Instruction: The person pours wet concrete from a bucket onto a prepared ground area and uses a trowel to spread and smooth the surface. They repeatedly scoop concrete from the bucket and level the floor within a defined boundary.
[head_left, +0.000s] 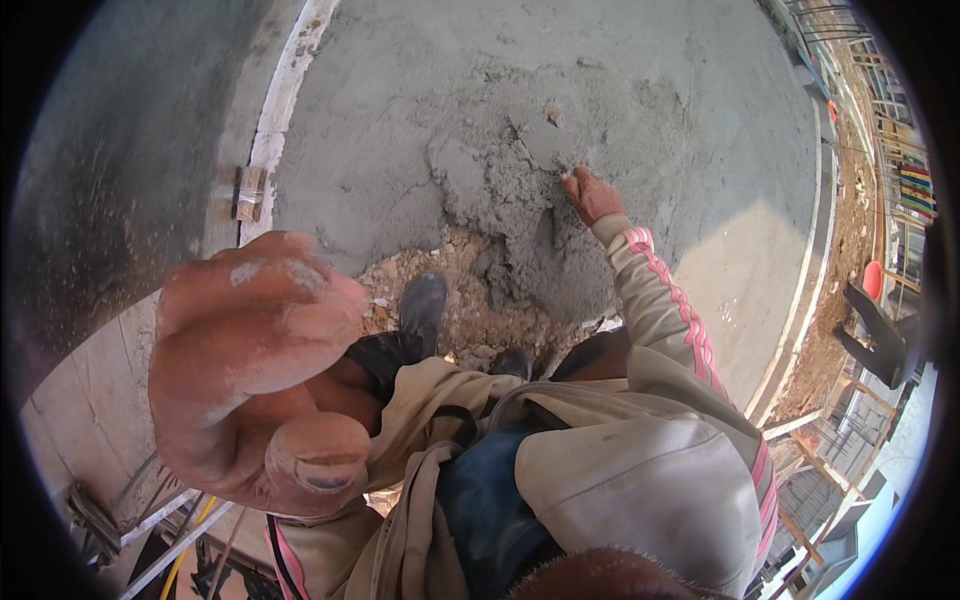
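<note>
My left hand (259, 375) is raised close to the camera, its fingers loosely curled and the thumb apart from them; nothing shows in its grasp. Grey smears mark its knuckles. Farther out, my right hand (594, 196) grips a trowel (545, 139), whose handle is hidden in the fist. The mortar-coated blade lies flat against wet grey concrete (480, 169), pointing away from me. Around and below the blade the concrete is rough and lumpy, while farther off it looks smoother.
Rubble-strewn ground (457, 300) surrounds my dark boots (424, 307). A pale edging (276, 112) borders the concrete at left, with a small wrapped block (250, 193) on it. Bars and poles lie at lower left. Beyond the right edging are bare soil (851, 217), timber and a person's dark legs (877, 330).
</note>
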